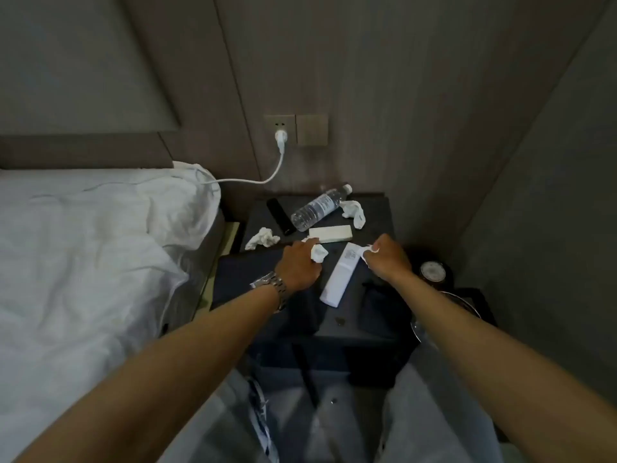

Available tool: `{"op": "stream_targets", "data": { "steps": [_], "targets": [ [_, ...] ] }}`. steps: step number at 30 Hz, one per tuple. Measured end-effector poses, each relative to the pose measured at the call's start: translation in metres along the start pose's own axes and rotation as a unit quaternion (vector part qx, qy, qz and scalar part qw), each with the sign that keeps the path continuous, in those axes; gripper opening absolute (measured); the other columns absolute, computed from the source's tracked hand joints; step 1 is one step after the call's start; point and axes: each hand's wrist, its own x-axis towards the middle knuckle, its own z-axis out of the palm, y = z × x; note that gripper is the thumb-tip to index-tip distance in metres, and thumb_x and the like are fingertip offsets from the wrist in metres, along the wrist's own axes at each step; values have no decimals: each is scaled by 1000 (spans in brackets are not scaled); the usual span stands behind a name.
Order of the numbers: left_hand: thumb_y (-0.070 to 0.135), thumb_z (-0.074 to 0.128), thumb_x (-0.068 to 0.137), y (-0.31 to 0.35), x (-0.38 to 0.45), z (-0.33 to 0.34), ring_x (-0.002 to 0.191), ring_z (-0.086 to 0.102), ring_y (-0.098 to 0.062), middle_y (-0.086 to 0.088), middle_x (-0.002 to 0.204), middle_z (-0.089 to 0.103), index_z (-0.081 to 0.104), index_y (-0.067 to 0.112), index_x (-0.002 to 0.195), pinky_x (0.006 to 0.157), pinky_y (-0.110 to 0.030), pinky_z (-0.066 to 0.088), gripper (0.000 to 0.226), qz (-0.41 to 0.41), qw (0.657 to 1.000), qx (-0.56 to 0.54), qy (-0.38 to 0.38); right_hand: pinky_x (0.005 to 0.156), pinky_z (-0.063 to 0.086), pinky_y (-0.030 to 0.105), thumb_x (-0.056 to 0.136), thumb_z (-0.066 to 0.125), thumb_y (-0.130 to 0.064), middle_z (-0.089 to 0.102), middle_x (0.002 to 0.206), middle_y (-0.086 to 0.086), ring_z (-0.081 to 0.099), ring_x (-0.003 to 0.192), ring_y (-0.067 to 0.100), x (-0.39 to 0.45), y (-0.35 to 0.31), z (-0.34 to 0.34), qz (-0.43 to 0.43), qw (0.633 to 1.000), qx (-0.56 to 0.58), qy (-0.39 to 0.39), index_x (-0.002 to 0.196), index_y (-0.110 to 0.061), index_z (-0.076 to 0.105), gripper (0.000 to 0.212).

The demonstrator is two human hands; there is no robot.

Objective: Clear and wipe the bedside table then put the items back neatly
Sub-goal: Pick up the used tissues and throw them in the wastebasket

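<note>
Most of the clearing is not yet done, by my reading; wiping and putting back have not begun.

Left of the frame: bed (83, 262), white sheets rumpled, a cable (267, 177) running onto it from the wall socket (280, 128).

Table (374, 325), dark top, centre of frame. Left to right on it:
- tissue wad (263, 238) near the left edge, untouched.
- black remote (281, 216) behind it, lying flat.
- bottle (319, 209) on its side, cap toward the wall, just beside the black remote.
- white box (330, 234) just in front of the bottle.
- second wad (354, 213) at upper right of the top, just beside the bottle's neck.
- white remote (340, 275) lying diagonally between my two hands.
- dark flat object (374, 307) near the front right; too dim to identify.

My left hand (300, 265), watch on the wrist, has its fingers curled round a crumpled tissue (319, 252), just in front of the box. My right hand (389, 259) pinches another scrap of tissue (365, 253) between thumb and fingertips, right over the top end of the white remote; whether the scrap touches the remote I cannot tell.

Right of the table: round objects (432, 272) low in the dark, possibly a bin; not resolvable.

Estimate: early stage, rubbish pickup. Two wads, bottle, box and both remotes all remain on top. No cloth in view.
</note>
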Motion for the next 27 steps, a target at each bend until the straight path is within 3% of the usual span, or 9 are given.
{"op": "stream_targets", "data": {
  "steps": [3, 6, 11, 14, 18, 22, 27],
  "targets": [
    [29, 61, 89, -6, 20, 12, 130, 38, -38, -10, 145, 43, 38, 25, 148, 103, -49, 42, 64, -45, 998, 38, -11, 83, 43, 39, 89, 62, -28, 46, 132, 7, 44, 121, 34, 17, 8, 5, -5, 996, -84, 19, 117, -19, 49, 32],
    [33, 61, 89, -10, 44, 23, 135, 31, -35, -5, 151, 36, 35, 31, 149, 104, -47, 40, 66, -57, 994, 97, -17, 84, 47, 43, 86, 68, -23, 35, 142, 4, 35, 125, 34, 37, 23, 16, -40, 979, -198, 6, 133, -25, 41, 55],
    [46, 62, 86, -16, 77, 44, 131, 41, -33, -7, 141, 49, 37, 26, 143, 107, -47, 30, 66, -85, 984, 159, -12, 87, 48, 46, 85, 71, -22, 33, 147, 2, 35, 130, 32, 68, 40, 38, -67, 957, -282, 0, 143, -29, 35, 68],
    [44, 64, 85, -20, 83, 58, 125, 45, -30, -6, 132, 56, 44, 21, 132, 102, -44, 31, 57, -89, 981, 173, 5, 84, 48, 45, 88, 68, -17, 39, 142, 5, 38, 127, 32, 76, 48, 48, -62, 956, -286, 7, 140, -26, 38, 61],
    [20, 55, 90, -29, 86, 67, 118, 48, -28, -3, 122, 59, 50, 23, 123, 95, -41, 35, 34, -61, 981, 182, 40, 77, 47, 40, 91, 56, -3, 46, 132, 11, 44, 119, 33, 81, 55, 54, -87, 960, -263, 35, 129, -16, 49, 40],
    [1, 49, 87, -35, 84, 68, 99, 51, -27, -6, 107, 53, 53, 18, 115, 78, -38, 44, 32, 19, 994, 72, 78, 75, 45, 39, 87, 53, 5, 50, 121, 12, 48, 113, 33, 86, 52, 47, -127, 972, -194, 46, 114, -10, 55, 30],
    [1, 51, 92, -38, 88, 47, 91, 46, -13, -1, 116, 40, 51, 17, 119, 76, -28, 48, 32, 48, 987, -3, 155, 70, 42, 35, 87, 54, 1, 55, 107, 10, 56, 97, 31, 100, 25, 34, -143, 975, -160, 62, 100, -11, 56, 18]
  ]
}}
